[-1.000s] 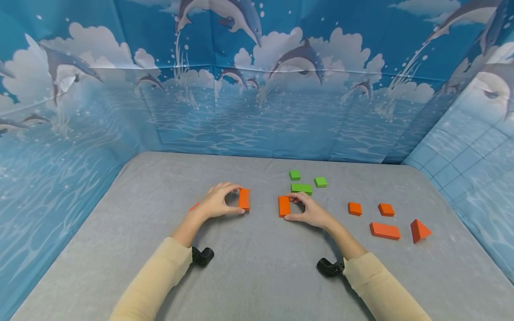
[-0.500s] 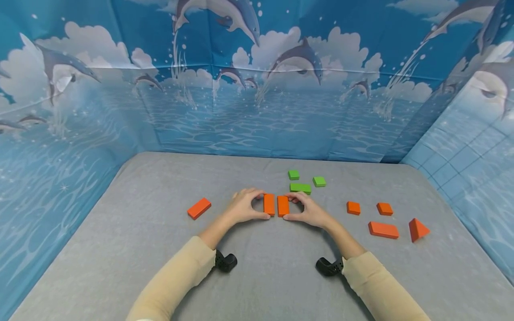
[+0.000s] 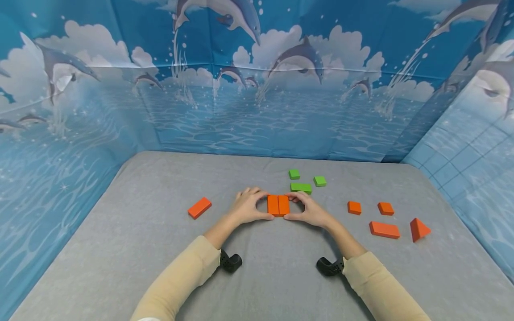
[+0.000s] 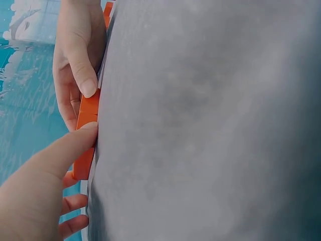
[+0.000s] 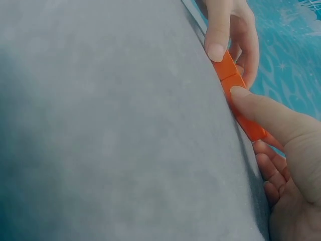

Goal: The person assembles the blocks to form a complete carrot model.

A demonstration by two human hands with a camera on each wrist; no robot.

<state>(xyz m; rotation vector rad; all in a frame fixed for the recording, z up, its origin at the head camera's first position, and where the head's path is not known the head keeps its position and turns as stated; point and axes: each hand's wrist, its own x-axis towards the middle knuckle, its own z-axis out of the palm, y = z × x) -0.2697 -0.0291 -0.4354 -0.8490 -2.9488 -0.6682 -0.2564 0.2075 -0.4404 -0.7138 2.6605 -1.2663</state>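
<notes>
Two orange rectangular blocks lie side by side on the grey cloth, their long sides touching. My left hand (image 3: 246,207) pinches the left orange block (image 3: 273,205) between the thumb at its near end and fingers at its far end. In the same way my right hand (image 3: 309,210) pinches the right orange block (image 3: 283,205). The seam between the two blocks shows in both wrist views, where the left block (image 4: 84,164) and the right block (image 5: 224,66) meet. Each hand's far fingertips are partly hidden in the head view.
Left of the hands lies a loose orange block (image 3: 199,208). Beyond the right hand are a long green block (image 3: 301,188) and two small green squares (image 3: 294,174). Farther right lie two orange squares (image 3: 354,207), a red-orange bar (image 3: 384,229) and a triangular block (image 3: 420,230).
My left hand has moved right with its orange block, until that block touches the one in my right hand. The loose block at left has come into full view. My right hand has barely moved.
</notes>
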